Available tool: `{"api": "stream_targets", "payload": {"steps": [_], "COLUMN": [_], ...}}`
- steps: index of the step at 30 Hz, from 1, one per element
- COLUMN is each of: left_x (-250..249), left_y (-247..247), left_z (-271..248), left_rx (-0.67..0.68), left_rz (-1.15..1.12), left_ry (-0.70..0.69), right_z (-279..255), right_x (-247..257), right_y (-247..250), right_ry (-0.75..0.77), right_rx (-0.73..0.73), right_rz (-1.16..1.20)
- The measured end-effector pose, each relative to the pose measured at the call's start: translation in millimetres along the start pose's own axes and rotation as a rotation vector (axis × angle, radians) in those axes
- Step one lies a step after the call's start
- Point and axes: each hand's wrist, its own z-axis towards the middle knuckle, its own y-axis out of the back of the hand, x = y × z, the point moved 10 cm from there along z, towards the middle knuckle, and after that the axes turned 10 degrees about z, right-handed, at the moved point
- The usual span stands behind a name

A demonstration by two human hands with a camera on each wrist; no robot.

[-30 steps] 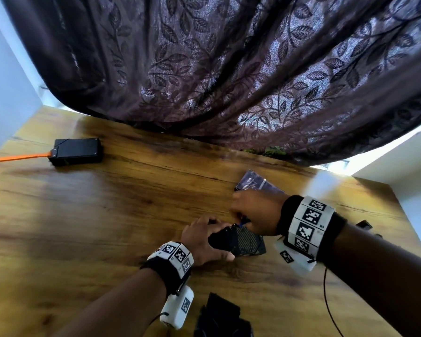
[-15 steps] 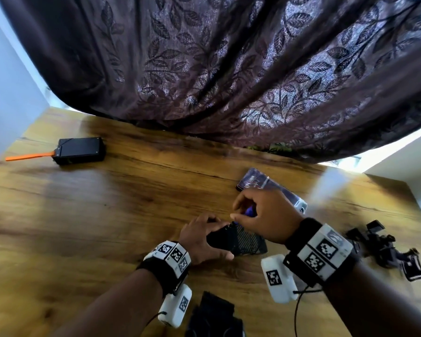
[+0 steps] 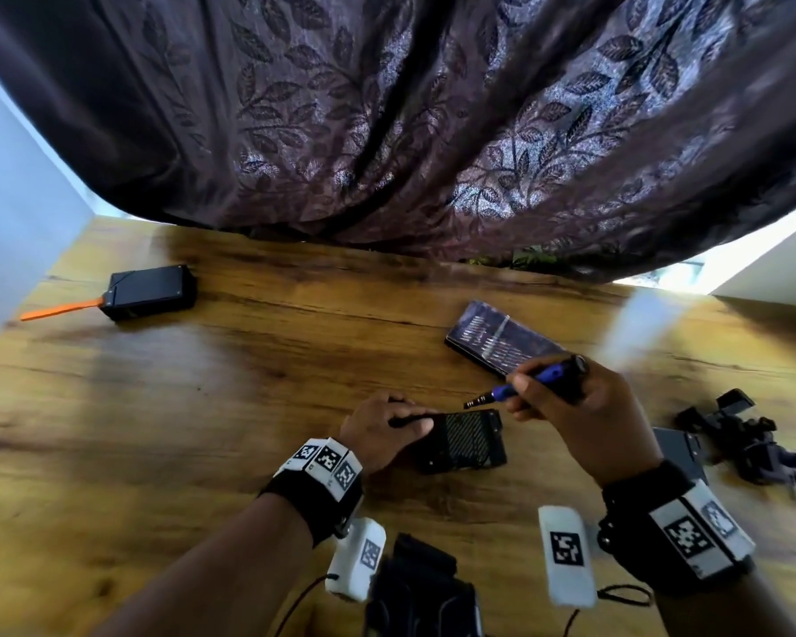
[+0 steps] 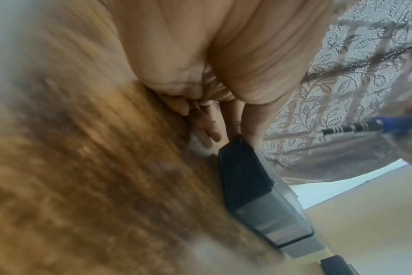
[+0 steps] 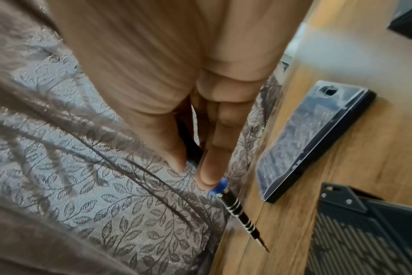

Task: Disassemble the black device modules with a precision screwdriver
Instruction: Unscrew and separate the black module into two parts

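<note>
Right hand: thumb and fingers curled round the blue handle of the precision screwdriver, firm hold. Shaft points toward 9 o'clock in the head view, tip in the air just above the far edge of the black module, not touching it.

Left hand: at the module's 9 o'clock side, fingers laid along its far edge and thumb against its near-left side, holding it down on the wooden table. Module lies flat, ribbed face up.

Outward from there:
- 1 o'clock of module, near: bit case with clear lid, flat on the table.
- 3 o'clock, past the right hand: a dark box, then a heap of black parts.
- 6 o'clock, at the table's near edge: another black item, detail unclear.
- 10 o'clock, well apart: a second black module with an orange strip sticking out to its left.
- 12 o'clock: dark leaf-patterned curtain hanging along the far table edge.
</note>
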Motion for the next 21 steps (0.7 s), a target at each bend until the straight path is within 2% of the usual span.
{"api": "stream_targets", "payload": {"steps": [9,15,21], "left_x": [-7.4,-9.1,-18.0], "left_y": [3.2,-0.6,0.6], "left_z": [4.8,-11.9,-22.8], "left_rx": [0.000,0.112,0.131], "left_rz": [-0.069,0.106,0.169], "left_ry": [-0.016,-0.084,-0.107], "right_z": [-24.4,-32.5,-38.8], "right_x": [-26.7,-37.9,-37.1], "right_y": [28.4,32.2,28.6], "right_ry": [-0.062,-0.072,-0.075], "right_rx": [-0.095,-0.182,-0.201], "right_rz": [0.144,0.200,0.238]}}
